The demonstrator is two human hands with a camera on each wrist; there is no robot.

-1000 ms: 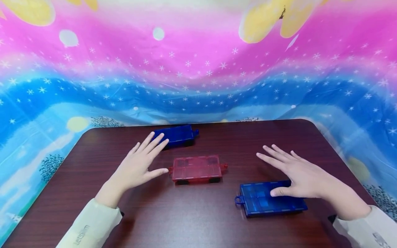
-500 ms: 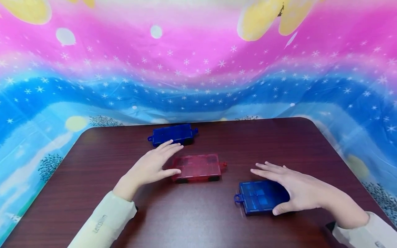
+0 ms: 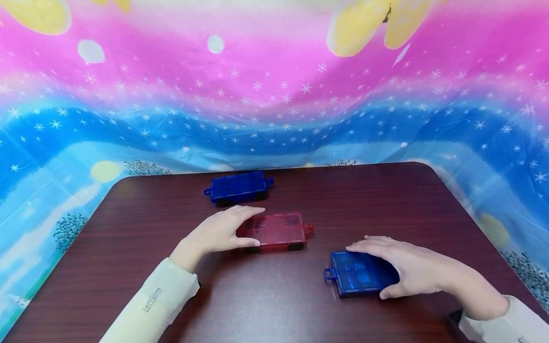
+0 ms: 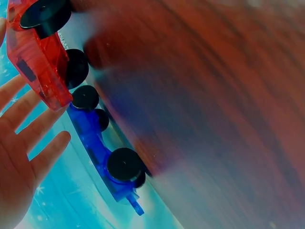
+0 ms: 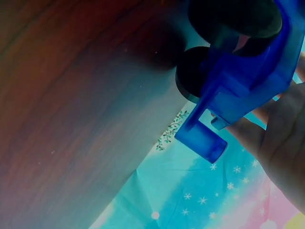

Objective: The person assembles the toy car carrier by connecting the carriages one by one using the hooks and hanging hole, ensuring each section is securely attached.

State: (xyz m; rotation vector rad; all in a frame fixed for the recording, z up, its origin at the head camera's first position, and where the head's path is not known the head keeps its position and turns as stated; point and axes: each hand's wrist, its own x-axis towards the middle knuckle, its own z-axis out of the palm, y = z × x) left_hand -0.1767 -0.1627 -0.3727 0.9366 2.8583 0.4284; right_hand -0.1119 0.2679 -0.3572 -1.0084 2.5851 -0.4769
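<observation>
A see-through red toy wagon [image 3: 280,229] with black wheels stands mid-table. My left hand [image 3: 216,231] reaches around its left end, thumb along the near side and fingers at the far edge. In the left wrist view, the fingers of the left hand [image 4: 19,138] look straight and spread beside the red wagon [image 4: 40,62]. Closer to me on the right is a see-through blue toy wagon [image 3: 356,274]. My right hand [image 3: 418,267] holds it across its width and hides its right end. In the right wrist view, a hook juts from this blue wagon [image 5: 248,90].
A second blue wagon [image 3: 238,186] stands near the back edge of the dark wooden table [image 3: 326,200], beyond the red one. A patterned cloth [image 3: 257,105] hangs behind the table and along its sides.
My left hand has moved right and toward me, from beside the far blue wagon to the red wagon's left end. My right hand has lowered, its thumb and fingers coming to the near blue wagon's edges.
</observation>
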